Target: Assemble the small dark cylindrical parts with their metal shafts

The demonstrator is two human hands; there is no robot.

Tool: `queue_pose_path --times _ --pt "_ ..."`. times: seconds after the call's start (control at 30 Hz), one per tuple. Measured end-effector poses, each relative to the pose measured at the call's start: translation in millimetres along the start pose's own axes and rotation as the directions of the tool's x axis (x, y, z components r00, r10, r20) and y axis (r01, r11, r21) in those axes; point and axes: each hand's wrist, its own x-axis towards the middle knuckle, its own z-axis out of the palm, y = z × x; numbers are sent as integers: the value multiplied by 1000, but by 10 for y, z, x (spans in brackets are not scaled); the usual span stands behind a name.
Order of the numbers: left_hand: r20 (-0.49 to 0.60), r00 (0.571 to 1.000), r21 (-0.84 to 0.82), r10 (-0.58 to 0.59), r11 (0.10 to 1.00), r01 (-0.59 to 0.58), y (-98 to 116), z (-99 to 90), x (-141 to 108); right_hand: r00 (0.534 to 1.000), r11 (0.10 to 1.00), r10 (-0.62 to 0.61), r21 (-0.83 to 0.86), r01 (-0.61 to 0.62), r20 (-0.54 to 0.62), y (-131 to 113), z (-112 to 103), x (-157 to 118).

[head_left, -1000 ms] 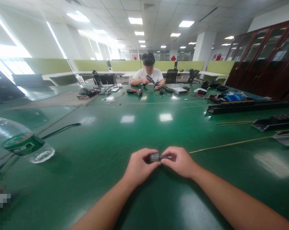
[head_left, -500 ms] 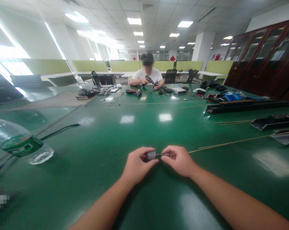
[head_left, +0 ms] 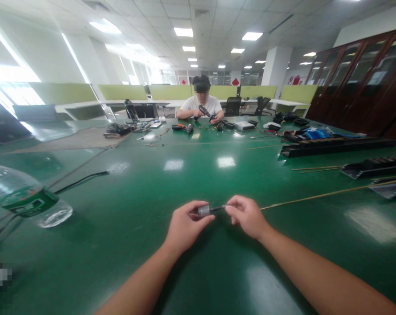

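A small grey cylindrical part [head_left: 203,211] is held between the thumb and fingers of my left hand [head_left: 185,225], above the green table [head_left: 145,183]. From its right end a thin dark shaft [head_left: 217,208] reaches toward my right hand [head_left: 247,216]. The thumb and fingertips of my right hand pinch the far end of that shaft. Both hands are close together near the middle of the view, with a short gap between them.
A clear bottle with a green label [head_left: 30,201] lies at the left, by a black cable [head_left: 83,180]. Black metal channels [head_left: 332,146] and thin rods [head_left: 316,197] lie at the right. Across the table a person [head_left: 201,105] holds a power tool, near an orange-black drill [head_left: 182,128].
My right hand has shifted slightly right and up, its fingers nearer the shaft's end, so more of the shaft shows. The grey part has tilted a little in my left hand.
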Motion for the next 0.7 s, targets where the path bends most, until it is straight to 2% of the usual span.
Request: queue_pose_path --times 0.13,0.27,0.43,0.53,0.6,0.7 --pt "-70 997 27 -10 1000 12 7 -35 26 998 979 66 192 -63 -8 47 -4 49" --pt "-120 988 -28 -94 995 92 -45 -78 83 995 966 100 237 -99 8 91 12 76" --pt "-124 969 -276 -214 946 173 -146 -95 124 995 971 96 216 -99 27 91 15 79" --pt "-102 960 -412 -262 889 199 -99 -137 82 996 976 85 198 -91 36 79 12 83" --pt "-90 952 -386 -291 892 236 -6 -223 23 996 979 76 189 -82 39 79 14 91" --pt "-106 954 -190 -280 948 257 135 -493 -144 997 981 64 182 -70 41 86 18 106"
